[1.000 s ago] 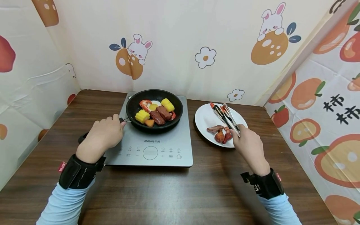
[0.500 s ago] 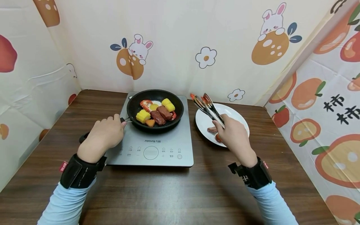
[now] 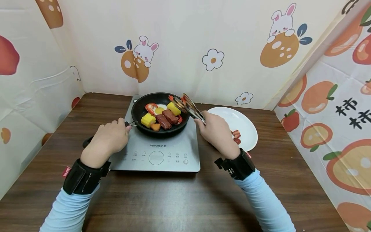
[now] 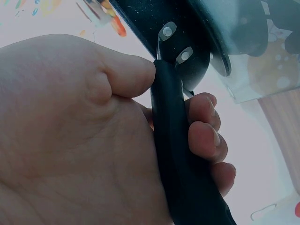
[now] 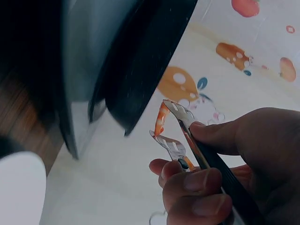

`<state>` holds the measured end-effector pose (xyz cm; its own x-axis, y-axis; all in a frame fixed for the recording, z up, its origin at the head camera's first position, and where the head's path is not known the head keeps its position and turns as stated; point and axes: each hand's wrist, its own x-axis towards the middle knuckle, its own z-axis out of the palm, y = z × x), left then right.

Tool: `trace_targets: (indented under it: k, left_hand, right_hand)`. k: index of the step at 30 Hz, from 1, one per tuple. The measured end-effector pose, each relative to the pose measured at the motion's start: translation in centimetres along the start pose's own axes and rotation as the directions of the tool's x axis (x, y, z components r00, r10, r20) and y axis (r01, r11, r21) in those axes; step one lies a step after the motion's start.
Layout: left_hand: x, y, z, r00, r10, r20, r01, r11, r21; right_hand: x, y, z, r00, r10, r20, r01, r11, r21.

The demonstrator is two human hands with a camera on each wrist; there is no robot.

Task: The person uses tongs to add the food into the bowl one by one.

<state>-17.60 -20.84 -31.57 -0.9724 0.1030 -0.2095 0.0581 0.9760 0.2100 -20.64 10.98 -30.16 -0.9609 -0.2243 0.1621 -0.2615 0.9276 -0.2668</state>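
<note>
My left hand (image 3: pixel 108 138) grips the black handle (image 4: pixel 171 131) of a frying pan (image 3: pixel 136 109), fingers wrapped round it and thumb along its top. In the pan lie corn pieces (image 3: pixel 148 120), brown meat chunks (image 3: pixel 163 121), an egg with a yellow yolk (image 3: pixel 159 110), red pepper slices (image 3: pixel 151 108) and an orange chunk (image 3: pixel 155 127). My right hand (image 3: pixel 215 130) holds metal tongs (image 3: pixel 192 111) between thumb and fingers. Their tips hang over the pan's right rim, with a thin red-orange food piece (image 5: pixel 161 118) between them; its kind is unclear.
The pan stands on a silver induction cooker (image 3: pixel 174 162). To the right, a white plate (image 3: pixel 250 137) carries a few reddish food pieces (image 3: pixel 236 133), partly hidden by my right hand. A printed cloth wall (image 3: pixel 179 64) rises right behind the wooden table (image 3: pixel 162 206).
My right hand has moved left from over the plate to the pan's right edge, carrying the tongs and the red-orange piece. My left hand stays on the handle.
</note>
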Motion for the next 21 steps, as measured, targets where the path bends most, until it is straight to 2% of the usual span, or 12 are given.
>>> trace_targets:
  k: [12, 21]
  left_hand:
    - [0.0, 0.0, 0.0, 1.0, 0.001, 0.0, -0.001, 1.0, 0.005]
    - [0.0, 0.0, 0.0, 1.0, -0.002, 0.0, 0.002, 1.0, 0.009]
  right_hand:
    - [2.4, -3.3, 1.8, 0.995, -0.043, 0.084, 0.047, 0.998, -0.042]
    - [3.2, -4.6, 2.3, 0.992, -0.058, 0.115, 0.067, 0.995, -0.077]
